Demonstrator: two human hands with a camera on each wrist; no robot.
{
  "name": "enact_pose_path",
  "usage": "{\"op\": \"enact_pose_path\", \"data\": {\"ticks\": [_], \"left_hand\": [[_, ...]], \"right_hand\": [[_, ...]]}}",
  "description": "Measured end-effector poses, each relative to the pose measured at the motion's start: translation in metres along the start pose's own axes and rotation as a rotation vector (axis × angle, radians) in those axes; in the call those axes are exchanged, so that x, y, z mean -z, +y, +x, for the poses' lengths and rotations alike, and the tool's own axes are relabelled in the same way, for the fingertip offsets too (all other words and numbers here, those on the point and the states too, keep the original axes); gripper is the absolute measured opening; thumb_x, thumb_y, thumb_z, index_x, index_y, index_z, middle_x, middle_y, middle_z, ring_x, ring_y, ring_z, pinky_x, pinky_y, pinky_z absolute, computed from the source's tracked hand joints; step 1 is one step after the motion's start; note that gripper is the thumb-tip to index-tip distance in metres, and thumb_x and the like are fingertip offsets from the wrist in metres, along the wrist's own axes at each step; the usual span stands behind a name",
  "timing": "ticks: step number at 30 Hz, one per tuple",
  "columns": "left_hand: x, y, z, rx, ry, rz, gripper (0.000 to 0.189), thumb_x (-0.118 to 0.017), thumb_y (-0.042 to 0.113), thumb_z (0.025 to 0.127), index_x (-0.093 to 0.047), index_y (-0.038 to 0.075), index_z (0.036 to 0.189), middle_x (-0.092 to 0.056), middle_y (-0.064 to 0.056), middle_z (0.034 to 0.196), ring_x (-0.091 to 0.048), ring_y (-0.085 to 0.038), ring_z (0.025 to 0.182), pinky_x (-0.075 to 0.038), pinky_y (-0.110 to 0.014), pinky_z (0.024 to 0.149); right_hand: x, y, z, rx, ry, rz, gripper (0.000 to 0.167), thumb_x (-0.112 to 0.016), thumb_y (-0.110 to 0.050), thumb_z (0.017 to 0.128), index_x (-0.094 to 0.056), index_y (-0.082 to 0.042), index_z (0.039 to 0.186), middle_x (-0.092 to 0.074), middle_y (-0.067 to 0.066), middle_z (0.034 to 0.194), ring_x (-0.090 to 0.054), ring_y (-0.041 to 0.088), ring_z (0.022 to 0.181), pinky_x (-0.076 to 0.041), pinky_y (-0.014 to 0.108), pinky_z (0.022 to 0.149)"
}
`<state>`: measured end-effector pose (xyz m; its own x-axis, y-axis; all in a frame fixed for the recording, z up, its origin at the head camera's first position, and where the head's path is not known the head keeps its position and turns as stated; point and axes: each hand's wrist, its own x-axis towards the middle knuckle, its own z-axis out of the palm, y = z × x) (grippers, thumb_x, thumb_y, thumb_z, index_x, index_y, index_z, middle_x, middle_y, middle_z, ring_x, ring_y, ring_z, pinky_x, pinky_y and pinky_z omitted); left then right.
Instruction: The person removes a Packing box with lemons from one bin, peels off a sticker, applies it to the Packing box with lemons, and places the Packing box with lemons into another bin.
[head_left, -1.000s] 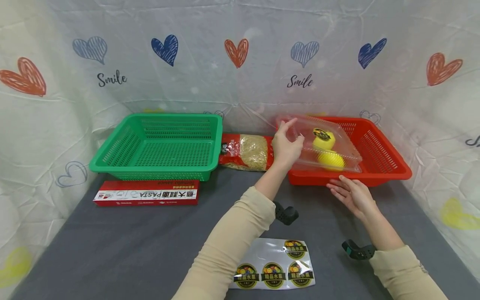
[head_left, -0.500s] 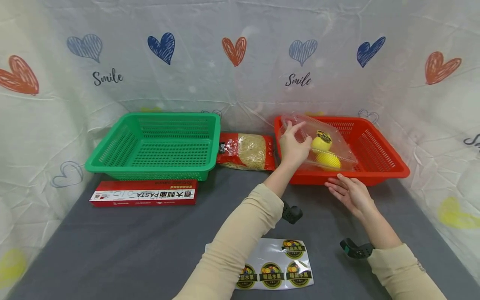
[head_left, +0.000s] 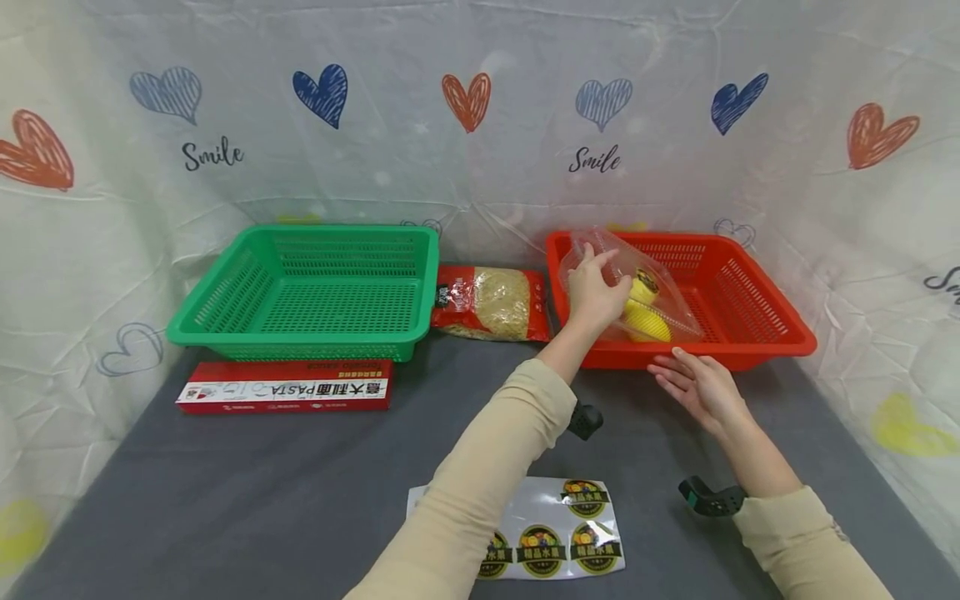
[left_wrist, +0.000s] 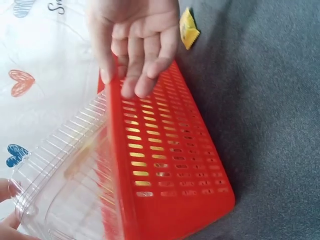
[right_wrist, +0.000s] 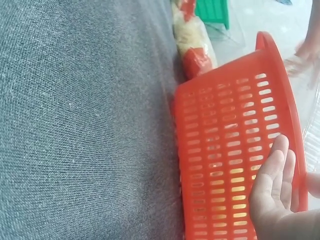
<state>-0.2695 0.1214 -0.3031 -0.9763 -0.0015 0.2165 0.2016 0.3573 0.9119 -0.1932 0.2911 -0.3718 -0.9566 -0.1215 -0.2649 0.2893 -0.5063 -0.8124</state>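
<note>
My left hand (head_left: 597, 293) pinches the left edge of a clear plastic clamshell box (head_left: 681, 315), which lies tilted in the left part of the red basket (head_left: 783, 343). Inside the box sit two yellow fruits (head_left: 647, 323) in foam nets, and a round black label (head_left: 646, 282) shows above them. In the left wrist view, fingertips (left_wrist: 10, 222) meet a corner of the ribbed box. My right hand (head_left: 708, 392) holds the basket's near rim, its thumb (right_wrist: 313, 184) over the edge and its fingers along the slotted outer wall.
A green basket (head_left: 300, 340) stands at the left, with a red pasta box (head_left: 285, 396) before it. A red-and-clear food bag (head_left: 502, 304) lies between the baskets. A label sheet (head_left: 540, 546) is in front. The left wrist view shows a small yellow packet (left_wrist: 188, 29).
My left hand has shifted rightward and the clear box has turned and settled lower and further left in the red basket. The right hand stays at the rim.
</note>
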Motion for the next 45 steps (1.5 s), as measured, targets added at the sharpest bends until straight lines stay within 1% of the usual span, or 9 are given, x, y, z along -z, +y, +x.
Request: {"op": "enact_pose_path", "data": {"ticks": [7,11,14,18,22,27,33,41,45], "left_hand": [[-0.004,-0.007,0.002,-0.021,-0.041,-0.002,0.041,-0.062,0.012,0.085,-0.057,0.012,0.126,-0.030,-0.013,0.145,-0.027,-0.038,0.131,-0.021,-0.042,0.108],[-0.007,-0.016,0.002,0.018,-0.062,-0.020,0.042,-0.061,0.014,0.088,-0.053,0.011,0.129,-0.028,-0.013,0.145,-0.029,-0.030,0.132,-0.031,-0.033,0.103],[-0.008,-0.026,0.004,0.062,-0.080,-0.044,0.044,-0.060,0.016,0.089,-0.051,0.011,0.132,-0.027,-0.012,0.146,-0.036,-0.025,0.128,-0.046,-0.030,0.089],[-0.006,-0.037,0.006,0.098,-0.110,-0.036,0.045,-0.060,0.020,0.089,-0.050,0.013,0.133,-0.028,-0.010,0.146,-0.038,-0.024,0.128,-0.044,-0.033,0.091],[-0.003,-0.043,0.007,0.100,-0.129,-0.029,0.048,-0.063,0.024,0.087,-0.050,0.015,0.133,-0.030,-0.009,0.146,-0.032,-0.024,0.131,-0.033,-0.034,0.102],[-0.001,-0.045,0.007,0.112,-0.200,-0.013,0.065,-0.070,0.031,0.080,-0.043,0.019,0.138,-0.024,-0.005,0.149,-0.027,-0.023,0.134,-0.033,-0.039,0.102],[0.003,-0.045,0.008,0.075,-0.283,0.079,0.081,-0.078,0.025,0.072,-0.037,0.018,0.141,-0.022,-0.004,0.150,-0.024,-0.022,0.135,-0.034,-0.038,0.101],[0.009,-0.037,0.004,0.033,-0.352,0.306,0.079,-0.072,0.031,0.079,-0.029,0.013,0.144,-0.024,-0.009,0.148,-0.026,-0.021,0.134,-0.033,-0.033,0.102],[0.005,-0.032,-0.003,0.022,-0.331,0.429,0.077,-0.068,0.033,0.082,-0.028,0.012,0.144,-0.028,-0.010,0.147,-0.034,-0.023,0.130,-0.035,-0.033,0.100]], "right_hand": [[0.000,-0.001,-0.002,-0.011,0.002,-0.002,0.014,-0.052,-0.018,0.093,-0.061,-0.008,0.091,-0.069,0.006,0.090,-0.066,0.019,0.085,-0.051,0.029,0.078],[0.000,-0.002,-0.003,-0.013,0.000,-0.009,0.014,-0.050,-0.018,0.094,-0.061,-0.008,0.093,-0.069,0.006,0.091,-0.066,0.019,0.086,-0.051,0.029,0.079],[0.000,-0.002,-0.003,-0.008,0.003,-0.023,0.014,-0.051,-0.018,0.094,-0.061,-0.009,0.093,-0.069,0.006,0.091,-0.066,0.019,0.086,-0.050,0.029,0.080],[0.000,-0.002,-0.001,-0.010,0.007,-0.027,0.014,-0.052,-0.019,0.093,-0.061,-0.009,0.093,-0.069,0.006,0.091,-0.066,0.019,0.086,-0.049,0.030,0.082],[0.000,-0.001,-0.001,-0.023,0.006,-0.016,0.014,-0.051,-0.019,0.093,-0.062,-0.010,0.093,-0.069,0.006,0.091,-0.066,0.019,0.086,-0.048,0.031,0.082],[-0.001,-0.002,-0.002,-0.027,0.015,-0.007,0.012,-0.053,-0.019,0.093,-0.061,-0.010,0.095,-0.069,0.006,0.092,-0.066,0.019,0.087,-0.048,0.030,0.082],[-0.001,-0.004,-0.002,-0.034,0.017,0.001,0.013,-0.052,-0.019,0.093,-0.061,-0.009,0.095,-0.069,0.005,0.091,-0.066,0.019,0.087,-0.051,0.029,0.079],[0.001,-0.004,0.000,-0.029,0.004,-0.006,0.014,-0.053,-0.018,0.093,-0.063,-0.009,0.091,-0.069,0.006,0.090,-0.066,0.019,0.085,-0.050,0.030,0.080],[0.001,-0.003,0.000,-0.028,0.013,-0.010,0.014,-0.054,-0.019,0.092,-0.063,-0.009,0.090,-0.069,0.006,0.089,-0.066,0.019,0.085,-0.052,0.029,0.077]]}}
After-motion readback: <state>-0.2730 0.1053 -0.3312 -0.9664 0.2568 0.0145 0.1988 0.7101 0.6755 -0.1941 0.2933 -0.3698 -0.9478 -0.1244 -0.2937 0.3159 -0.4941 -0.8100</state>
